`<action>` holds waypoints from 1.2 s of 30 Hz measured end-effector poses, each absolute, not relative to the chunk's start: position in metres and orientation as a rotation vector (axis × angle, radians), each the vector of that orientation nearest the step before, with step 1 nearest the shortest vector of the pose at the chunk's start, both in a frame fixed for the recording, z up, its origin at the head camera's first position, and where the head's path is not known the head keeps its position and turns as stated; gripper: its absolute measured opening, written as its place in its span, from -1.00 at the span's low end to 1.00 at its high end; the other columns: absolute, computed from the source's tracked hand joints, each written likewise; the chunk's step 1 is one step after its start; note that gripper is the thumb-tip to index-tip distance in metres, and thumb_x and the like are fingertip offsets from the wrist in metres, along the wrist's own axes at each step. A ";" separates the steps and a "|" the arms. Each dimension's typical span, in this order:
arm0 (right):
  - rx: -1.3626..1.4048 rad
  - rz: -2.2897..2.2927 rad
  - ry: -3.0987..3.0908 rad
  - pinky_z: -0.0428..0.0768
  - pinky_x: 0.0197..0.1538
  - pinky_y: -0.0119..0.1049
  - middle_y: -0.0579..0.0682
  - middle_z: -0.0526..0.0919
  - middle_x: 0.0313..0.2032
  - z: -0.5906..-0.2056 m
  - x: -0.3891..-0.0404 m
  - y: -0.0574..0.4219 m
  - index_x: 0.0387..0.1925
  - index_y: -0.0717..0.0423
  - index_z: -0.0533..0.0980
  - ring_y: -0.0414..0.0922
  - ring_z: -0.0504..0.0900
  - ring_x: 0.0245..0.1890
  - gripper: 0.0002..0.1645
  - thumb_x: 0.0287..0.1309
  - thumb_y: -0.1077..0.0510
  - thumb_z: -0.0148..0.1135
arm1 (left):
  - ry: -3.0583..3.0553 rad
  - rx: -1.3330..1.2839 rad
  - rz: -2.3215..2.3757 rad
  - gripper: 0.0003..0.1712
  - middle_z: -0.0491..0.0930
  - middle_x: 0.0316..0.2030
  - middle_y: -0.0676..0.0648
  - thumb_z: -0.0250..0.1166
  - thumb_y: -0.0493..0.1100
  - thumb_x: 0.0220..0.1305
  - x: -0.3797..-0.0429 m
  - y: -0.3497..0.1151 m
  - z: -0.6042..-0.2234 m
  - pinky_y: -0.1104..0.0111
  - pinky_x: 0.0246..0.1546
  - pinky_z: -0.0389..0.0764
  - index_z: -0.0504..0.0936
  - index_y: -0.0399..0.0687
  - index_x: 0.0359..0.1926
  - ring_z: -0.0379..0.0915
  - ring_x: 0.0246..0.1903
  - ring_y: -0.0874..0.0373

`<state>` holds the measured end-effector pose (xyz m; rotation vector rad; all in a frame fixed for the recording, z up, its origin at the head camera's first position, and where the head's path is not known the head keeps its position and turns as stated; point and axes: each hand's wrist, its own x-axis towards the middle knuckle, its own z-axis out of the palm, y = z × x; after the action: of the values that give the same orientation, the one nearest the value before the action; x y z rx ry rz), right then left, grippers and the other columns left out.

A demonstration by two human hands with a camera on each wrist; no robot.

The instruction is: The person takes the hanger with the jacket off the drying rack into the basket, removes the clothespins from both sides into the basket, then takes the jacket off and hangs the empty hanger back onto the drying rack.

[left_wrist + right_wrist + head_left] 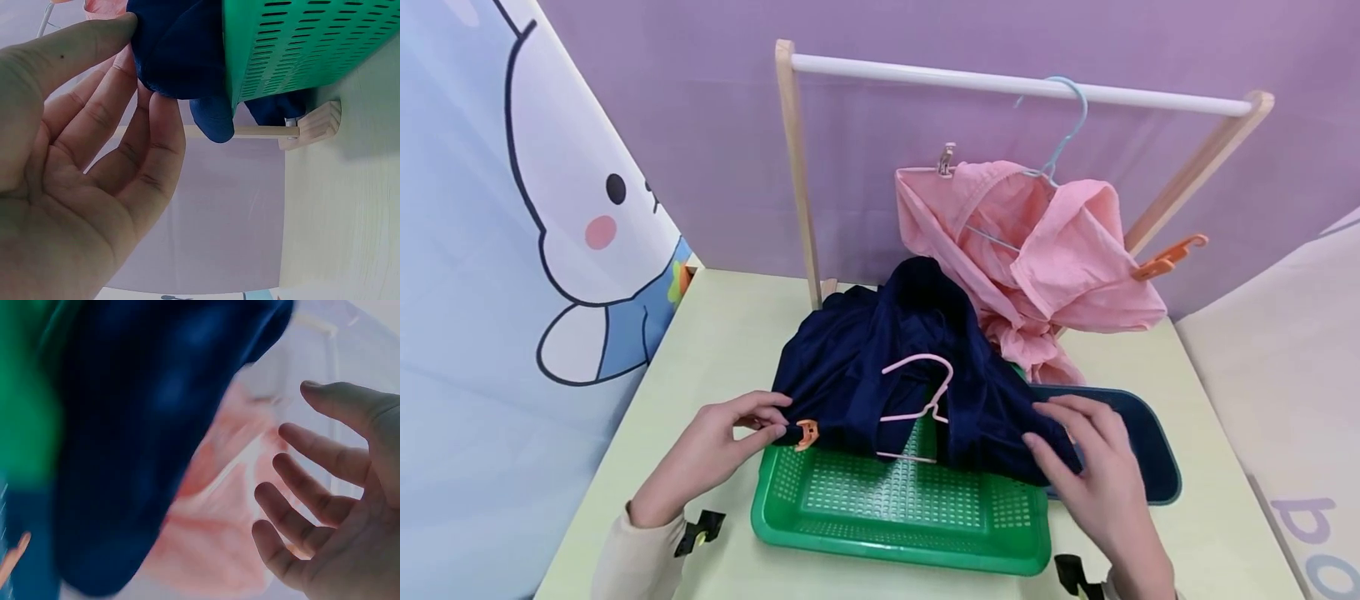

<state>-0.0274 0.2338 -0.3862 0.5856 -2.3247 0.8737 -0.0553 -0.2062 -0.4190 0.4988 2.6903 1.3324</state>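
Note:
A navy garment (850,358) with a pink hanger (942,375) inside its opening lies over the back of a green basket (895,546). At its left end my left hand (718,446) pinches the cloth between thumb and fingers, beside an orange clip (807,435) on the edge. In the left wrist view, the thumb and fingertips meet the navy fabric (178,50). My right hand (1101,458) is by the garment's right end, thumb and fingers spread. The right wrist view shows a gap between this hand (331,494) and the navy cloth (144,425).
Behind stands a rack with a white rail (925,73) and wooden legs. A pink garment (1067,283) hangs there on a light blue hanger (1063,150), with an orange clip (1168,257) at its right and a silver clip (947,158). A dark blue bin (1153,450) sits at right.

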 end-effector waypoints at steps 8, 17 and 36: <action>0.947 1.003 -2.203 0.33 0.20 -0.40 0.15 0.59 -0.03 -0.358 -0.019 0.176 -0.02 0.20 0.65 0.04 0.49 0.00 -0.54 0.40 -0.11 0.22 | 2.691 0.514 1.343 -0.57 0.67 -0.28 0.26 0.36 -0.40 0.28 -0.056 -0.205 -0.419 0.33 -0.25 0.65 0.62 -0.01 0.13 0.62 -0.22 0.27; 1.205 0.942 -2.270 0.43 0.16 -0.19 0.02 0.52 0.11 -0.360 -0.030 0.122 0.12 0.07 0.57 -0.02 0.49 0.08 -0.59 0.36 -0.03 0.28 | 2.683 0.504 1.349 -0.56 0.67 -0.27 0.27 0.35 -0.40 0.28 -0.057 -0.206 -0.421 0.31 -0.26 0.65 0.62 0.01 0.14 0.62 -0.21 0.27; 1.290 0.482 -2.361 0.53 0.14 -0.19 0.10 0.53 0.08 -0.376 -0.065 0.043 0.01 0.12 0.65 0.01 0.51 0.05 -0.61 0.22 0.00 0.39 | 2.686 0.543 1.367 -0.54 0.68 -0.27 0.26 0.34 -0.43 0.28 -0.058 -0.206 -0.421 0.31 -0.19 0.66 0.61 0.01 0.15 0.63 -0.21 0.29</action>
<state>-0.0647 0.0432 -0.3765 1.2904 -2.3610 0.4816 -0.0582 -0.2056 -0.4211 0.5425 2.6862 1.3668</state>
